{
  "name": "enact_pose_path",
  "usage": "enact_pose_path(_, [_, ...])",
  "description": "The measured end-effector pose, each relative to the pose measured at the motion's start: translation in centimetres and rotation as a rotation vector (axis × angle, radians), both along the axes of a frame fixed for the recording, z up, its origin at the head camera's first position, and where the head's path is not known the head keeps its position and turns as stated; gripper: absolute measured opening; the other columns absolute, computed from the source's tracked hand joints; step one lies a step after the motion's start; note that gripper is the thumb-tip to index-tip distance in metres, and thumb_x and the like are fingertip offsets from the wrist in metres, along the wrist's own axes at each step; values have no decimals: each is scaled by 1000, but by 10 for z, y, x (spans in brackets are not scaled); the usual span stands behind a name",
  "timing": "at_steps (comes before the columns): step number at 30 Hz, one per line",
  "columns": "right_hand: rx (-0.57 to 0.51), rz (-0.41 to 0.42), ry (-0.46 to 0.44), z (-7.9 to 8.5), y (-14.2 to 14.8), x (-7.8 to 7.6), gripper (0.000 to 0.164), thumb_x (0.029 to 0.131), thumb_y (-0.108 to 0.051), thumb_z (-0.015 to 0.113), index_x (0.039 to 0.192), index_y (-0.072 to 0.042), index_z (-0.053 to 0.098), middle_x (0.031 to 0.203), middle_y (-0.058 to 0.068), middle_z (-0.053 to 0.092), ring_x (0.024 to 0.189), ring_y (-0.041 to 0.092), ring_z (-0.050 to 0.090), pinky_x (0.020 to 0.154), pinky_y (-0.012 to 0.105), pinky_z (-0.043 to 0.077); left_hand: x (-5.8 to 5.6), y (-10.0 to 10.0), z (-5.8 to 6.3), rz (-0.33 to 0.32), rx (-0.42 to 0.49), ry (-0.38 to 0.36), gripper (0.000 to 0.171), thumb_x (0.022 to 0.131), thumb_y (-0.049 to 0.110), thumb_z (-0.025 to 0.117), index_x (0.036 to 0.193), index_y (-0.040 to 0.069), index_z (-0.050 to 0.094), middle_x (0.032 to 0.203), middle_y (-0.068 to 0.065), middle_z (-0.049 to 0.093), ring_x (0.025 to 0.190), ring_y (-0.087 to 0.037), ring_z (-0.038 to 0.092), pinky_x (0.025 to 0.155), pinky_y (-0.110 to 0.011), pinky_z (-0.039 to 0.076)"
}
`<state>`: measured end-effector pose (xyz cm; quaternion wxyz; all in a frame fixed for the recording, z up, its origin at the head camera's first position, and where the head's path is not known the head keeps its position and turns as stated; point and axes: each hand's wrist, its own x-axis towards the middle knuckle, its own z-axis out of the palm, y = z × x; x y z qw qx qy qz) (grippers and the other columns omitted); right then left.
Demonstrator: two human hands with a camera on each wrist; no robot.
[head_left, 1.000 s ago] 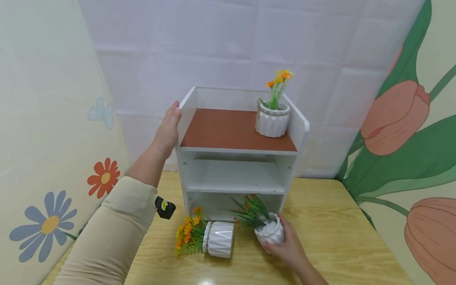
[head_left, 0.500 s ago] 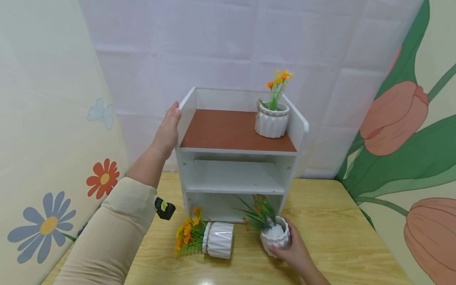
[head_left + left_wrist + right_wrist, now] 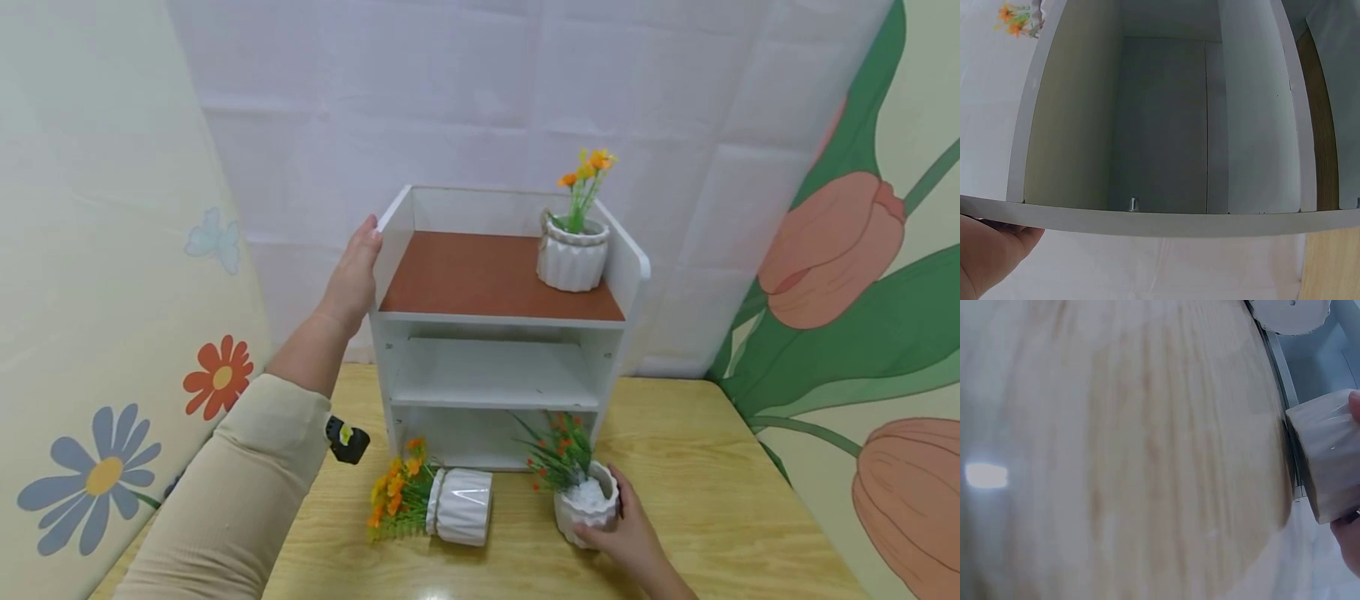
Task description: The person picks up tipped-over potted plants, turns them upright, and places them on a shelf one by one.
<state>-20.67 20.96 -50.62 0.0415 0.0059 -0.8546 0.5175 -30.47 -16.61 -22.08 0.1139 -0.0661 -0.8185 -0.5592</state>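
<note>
A wood-grain tabletop (image 3: pixel 697 467) against a pale cloth backdrop (image 3: pixel 450 92) carries a white shelf unit (image 3: pixel 495 402) and potted flowers.

The tilted white pot (image 3: pixel 576 525), in front of the unit's right end, contains white filler (image 3: pixel 587 496) and a green plant with red blooms (image 3: pixel 567 458) leaning left; whether its base touches the tabletop is unclear. Beside it, a ribbed pot (image 3: pixel 461 507) lies on its side, orange-yellow flowers (image 3: pixel 395 490) pointing left from its mouth. On the brown top board (image 3: pixel 465 271), a corded pot (image 3: pixel 573 260) stands upright at the right, holding orange blossoms (image 3: pixel 588 169). The right hand (image 3: pixel 630 529) grips the tilted white pot from its right, thumb in front. The left hand (image 3: pixel 352 279), arm stretched forward, presses straight fingers against the unit's left side panel.
</note>
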Motion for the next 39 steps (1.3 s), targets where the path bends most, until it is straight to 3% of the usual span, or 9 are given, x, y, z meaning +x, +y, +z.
enact_pose_path(6, [7,-9,-2,-2,2,0,108,65,-14,91,150,0,27,146,29,43,134,44,43,111,54,33,0,0,0,-1,1,-7,60,103,55,14,158,36,0,166,-4,7,150,-35,11,114,-72,11])
enact_pose_path(39, [-12,7,-48,-11,11,4,111,67,-13,90,152,-1,20,148,32,37,135,51,39,112,61,31,1,0,1,3,-1,2,60,103,54,15,158,34,1,166,-5,9,150,-36,12,114,-72,12])
